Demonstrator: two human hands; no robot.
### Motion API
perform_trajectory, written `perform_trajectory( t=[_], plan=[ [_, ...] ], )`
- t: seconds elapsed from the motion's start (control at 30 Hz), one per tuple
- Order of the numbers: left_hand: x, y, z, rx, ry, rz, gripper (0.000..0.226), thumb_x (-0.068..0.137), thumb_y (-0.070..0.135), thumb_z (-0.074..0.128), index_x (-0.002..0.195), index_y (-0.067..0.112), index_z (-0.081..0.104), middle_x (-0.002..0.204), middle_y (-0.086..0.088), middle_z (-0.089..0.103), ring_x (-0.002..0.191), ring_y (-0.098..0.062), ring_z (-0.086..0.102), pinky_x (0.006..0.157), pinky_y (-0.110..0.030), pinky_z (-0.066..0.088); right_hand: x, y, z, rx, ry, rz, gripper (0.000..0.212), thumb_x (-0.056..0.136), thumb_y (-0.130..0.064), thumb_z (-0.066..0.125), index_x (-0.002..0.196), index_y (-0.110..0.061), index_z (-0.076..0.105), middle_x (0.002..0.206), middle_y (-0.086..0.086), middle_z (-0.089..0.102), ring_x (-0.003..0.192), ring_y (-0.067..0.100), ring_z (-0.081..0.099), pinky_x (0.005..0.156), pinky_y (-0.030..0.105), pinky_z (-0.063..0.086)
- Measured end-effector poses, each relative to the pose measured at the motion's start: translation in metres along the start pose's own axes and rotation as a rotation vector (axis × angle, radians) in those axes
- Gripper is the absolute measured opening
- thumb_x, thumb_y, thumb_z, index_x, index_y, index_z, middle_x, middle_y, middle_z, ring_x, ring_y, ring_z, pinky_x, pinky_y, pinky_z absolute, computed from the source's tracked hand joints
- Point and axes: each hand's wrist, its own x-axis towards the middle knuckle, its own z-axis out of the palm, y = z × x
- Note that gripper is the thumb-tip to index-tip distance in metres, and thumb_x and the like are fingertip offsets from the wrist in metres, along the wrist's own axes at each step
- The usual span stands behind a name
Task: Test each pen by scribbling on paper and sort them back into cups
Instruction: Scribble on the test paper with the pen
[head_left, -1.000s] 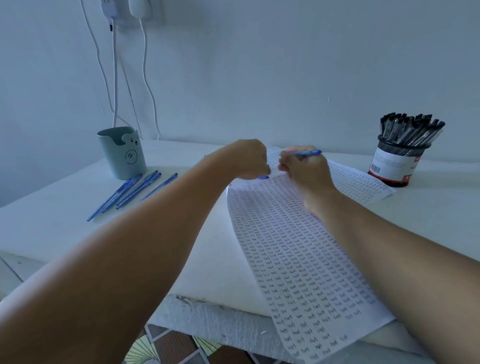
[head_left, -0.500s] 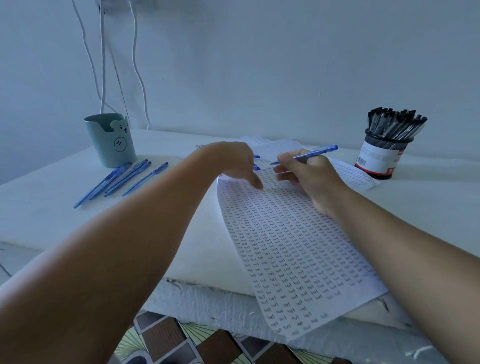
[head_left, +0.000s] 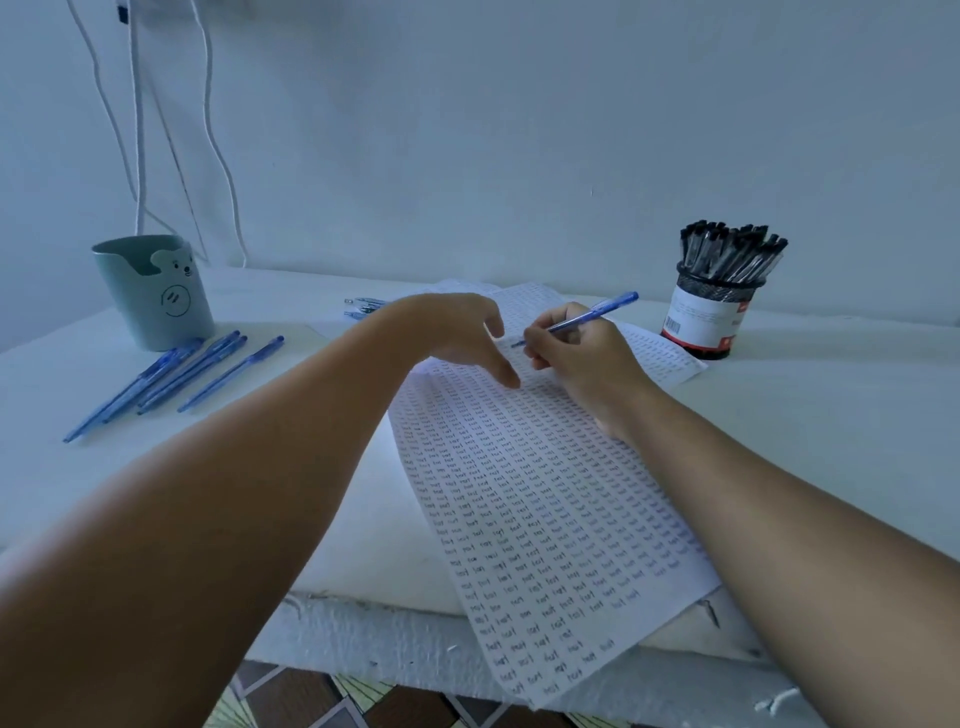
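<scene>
The blue pen (head_left: 576, 321) sits pinched in my right hand (head_left: 582, 358), its tip down on the far end of the paper sheet (head_left: 550, 519), its cap end angled up toward the mesh pen cup (head_left: 706, 317). The sheet is covered almost edge to edge with small scribbled words, its near end hanging over the table edge (head_left: 363, 623). My left hand (head_left: 457, 338) hovers just left of the pen, fingers loosely spread and drooping toward the sheet, holding nothing; I cannot tell whether a fingertip touches the paper.

Well left of the sheet, a row of blue pens (head_left: 171, 379) lies loose on the tabletop beside the green bear cup (head_left: 153, 291). A few more pen ends (head_left: 363, 306) show beyond my left wrist. Right of the sheet, the mesh cup stands packed with black-capped pens (head_left: 732, 249).

By my reading, the job is midway at best: one pen under test, several blue ones not yet in a cup, and whether the loose ones have been tried I cannot tell.
</scene>
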Motion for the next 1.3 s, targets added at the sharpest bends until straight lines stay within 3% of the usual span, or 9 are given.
perform_trajectory(
  t=[0.1,0.23,0.3,0.43,0.6,0.87,1.0,1.3],
  plan=[
    [0.012,0.008,0.008,-0.056,0.071,0.024,0.053,0.091,0.032,0.075,0.138,0.018,0.055,0.139,-0.004,0.054,0.117,-0.023,0.056,0.096,-0.037,0.049,0.001,0.001,-0.003,0.025,0.004,-0.004,0.005,0.097,-0.021,0.07,0.099,-0.016,0.068,0.091,0.008,0.075,0.084,0.018,0.068,0.095,0.052,0.057],
    [0.025,0.01,0.022,-0.049,0.152,0.066,0.027,0.098,0.022,0.062,0.124,0.014,0.061,0.123,-0.006,0.061,0.104,-0.024,0.059,0.077,-0.032,0.043,0.003,0.003,-0.009,0.056,0.002,0.007,0.003,0.094,-0.019,0.069,0.096,-0.018,0.068,0.09,0.006,0.076,0.084,0.017,0.069,0.093,0.046,0.056],
    [0.029,0.005,0.026,-0.075,0.156,0.073,0.028,0.096,0.019,0.064,0.124,0.016,0.062,0.118,-0.001,0.058,0.103,-0.022,0.056,0.079,-0.031,0.042,0.006,0.004,-0.013,0.065,0.024,0.017,0.004,0.095,-0.021,0.068,0.096,-0.017,0.068,0.084,0.001,0.076,0.082,0.013,0.071,0.087,0.038,0.056],
    [0.033,-0.01,0.036,-0.25,0.176,0.067,0.022,0.095,0.019,0.067,0.117,0.022,0.064,0.113,-0.001,0.066,0.101,-0.022,0.064,0.089,-0.04,0.055,0.012,0.007,-0.018,0.093,0.055,0.041,0.005,0.097,-0.021,0.067,0.094,-0.018,0.068,0.08,-0.002,0.074,0.081,0.011,0.07,0.083,0.031,0.056],
    [0.034,-0.021,0.042,-0.335,0.2,0.126,0.033,0.097,0.025,0.069,0.127,0.03,0.056,0.1,0.003,0.067,0.09,-0.015,0.066,0.077,-0.032,0.055,0.014,0.006,-0.015,0.029,0.009,0.023,0.011,0.098,-0.025,0.068,0.095,-0.015,0.071,0.078,-0.003,0.076,0.077,0.012,0.071,0.087,0.033,0.059],
    [0.035,-0.022,0.044,-0.264,0.213,0.16,0.046,0.098,0.032,0.064,0.141,0.03,0.045,0.105,0.004,0.062,0.094,-0.013,0.061,0.073,-0.028,0.048,0.01,0.012,-0.019,0.063,0.017,0.069,0.028,0.098,-0.037,0.071,0.096,-0.009,0.07,0.077,0.0,0.077,0.076,0.014,0.071,0.086,0.035,0.06],
    [0.035,-0.021,0.046,-0.259,0.226,0.174,0.053,0.096,0.039,0.067,0.143,0.031,0.043,0.112,0.002,0.06,0.1,-0.016,0.059,0.074,-0.031,0.043,0.01,0.012,-0.017,0.081,-0.03,0.066,0.023,0.098,-0.032,0.071,0.09,-0.01,0.069,0.079,0.004,0.077,0.08,0.017,0.07,0.091,0.043,0.061],
    [0.034,-0.022,0.047,-0.29,0.224,0.222,0.057,0.096,0.031,0.068,0.145,0.042,0.041,0.118,-0.001,0.056,0.103,-0.017,0.058,0.083,-0.032,0.044,0.008,0.012,-0.018,0.08,-0.096,0.029,0.008,0.1,-0.019,0.069,0.097,-0.011,0.069,0.081,0.004,0.076,0.079,0.015,0.067,0.085,0.035,0.059]
  ],
)
